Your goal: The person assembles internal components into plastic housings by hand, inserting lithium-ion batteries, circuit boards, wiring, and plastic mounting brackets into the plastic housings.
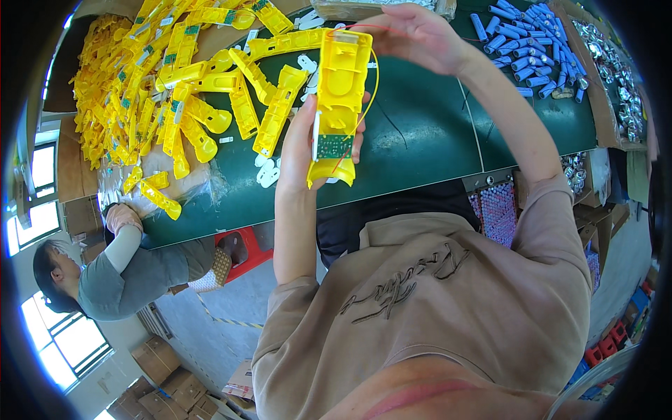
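A yellow plastic housing [341, 105] stands tilted up in front of me, its hollow inner side showing. My left hand [302, 136] is wrapped round its lower half, thumb on one side and fingertips on the other. Inside the housing, near its lower end, sits a green circuit board [332, 147]. A yellow wire [378, 66] loops out along the right side. From the top end a thin red wire [360, 26] arcs across the fingers of my right hand [427, 38]. That hand's fingers stretch toward the housing's top; whether they pinch the wire is unclear.
Yellow housings [133, 91], some with boards, are heaped at the left. White plastic pieces [267, 171] lie beside my left hand. Blue cylindrical cells [535, 49] are piled at the far right, near a box of shiny metal parts [609, 63]. Another person [133, 273] sits at the table's left.
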The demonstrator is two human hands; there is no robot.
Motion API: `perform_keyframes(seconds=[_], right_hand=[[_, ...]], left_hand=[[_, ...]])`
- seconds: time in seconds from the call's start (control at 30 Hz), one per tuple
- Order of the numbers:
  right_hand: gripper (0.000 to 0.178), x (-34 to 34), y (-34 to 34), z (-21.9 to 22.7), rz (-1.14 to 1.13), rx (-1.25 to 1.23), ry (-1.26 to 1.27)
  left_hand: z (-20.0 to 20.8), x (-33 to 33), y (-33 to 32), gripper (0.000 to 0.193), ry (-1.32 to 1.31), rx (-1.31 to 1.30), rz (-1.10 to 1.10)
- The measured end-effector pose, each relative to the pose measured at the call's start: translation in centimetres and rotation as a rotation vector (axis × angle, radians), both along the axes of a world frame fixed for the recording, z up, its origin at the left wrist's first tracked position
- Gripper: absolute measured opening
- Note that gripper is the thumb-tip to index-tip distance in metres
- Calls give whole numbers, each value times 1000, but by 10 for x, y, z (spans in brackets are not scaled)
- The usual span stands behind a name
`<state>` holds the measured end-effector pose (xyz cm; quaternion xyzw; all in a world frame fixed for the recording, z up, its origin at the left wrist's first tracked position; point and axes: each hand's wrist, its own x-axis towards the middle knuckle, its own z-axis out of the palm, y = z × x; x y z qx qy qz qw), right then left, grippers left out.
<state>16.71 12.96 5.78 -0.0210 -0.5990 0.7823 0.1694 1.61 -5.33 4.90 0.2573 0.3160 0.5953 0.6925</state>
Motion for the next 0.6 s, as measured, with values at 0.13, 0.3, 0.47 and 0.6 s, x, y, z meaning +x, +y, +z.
perform_keyframes(seconds=[0.13,0.3,0.47,0.6], right_hand=[[51,-5,-39,-21,-29,-113,133],[43,-23,-71,-15,-471,147,83],[43,-26,-77,-10,-525,18,-74],[46,-27,-75,-7,-577,-9,-32]], left_hand=[[-6,-1,5,54,-128,38,93],[-18,5,11,50,101,7,203],[-25,16,13,48,163,10,271],[-10,22,10,47,335,47,287]])
